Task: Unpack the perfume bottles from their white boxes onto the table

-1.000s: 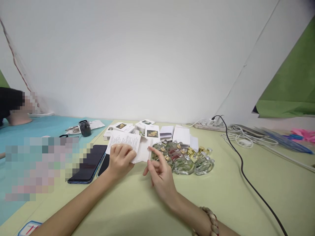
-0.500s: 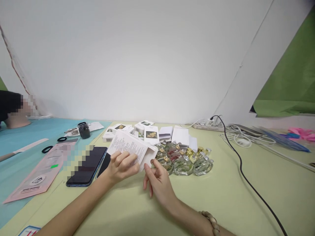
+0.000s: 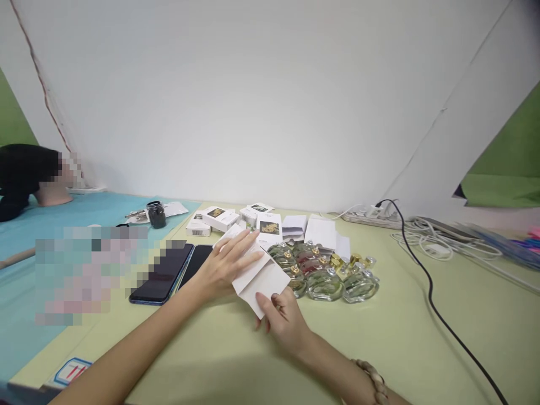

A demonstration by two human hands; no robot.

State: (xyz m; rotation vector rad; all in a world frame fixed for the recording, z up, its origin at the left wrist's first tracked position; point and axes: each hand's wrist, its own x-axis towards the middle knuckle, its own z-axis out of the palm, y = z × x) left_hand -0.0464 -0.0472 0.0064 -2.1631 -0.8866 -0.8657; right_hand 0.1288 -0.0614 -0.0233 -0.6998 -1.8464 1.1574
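Note:
Both of my hands are on a small white cardboard box [image 3: 265, 286], held tilted above the table with its end flap folded out toward me. My left hand [image 3: 228, 264] grips the box from above, fingers stretched across its upper face. With thumb and fingers, my right hand [image 3: 284, 315] pinches the flap at the near end. Whether anything is inside the box cannot be seen. Just beyond my right hand stand several glass perfume bottles [image 3: 324, 286], some greenish and some reddish. Behind them lie white boxes with flower pictures [image 3: 269, 228] and open white boxes [image 3: 319, 229].
Gold and silver caps [image 3: 354, 260] lie behind the bottles at the right. A black cable [image 3: 415, 264] runs from a power strip [image 3: 358, 218] to the front edge. At left are a dark phone [image 3: 162, 274], a glass jar [image 3: 156, 215] and a mannequin head [image 3: 53, 191].
My right hand has gone from beside the box end to pinching its flap, which is now folded out. My left fingers have straightened over the box. The view has shifted left.

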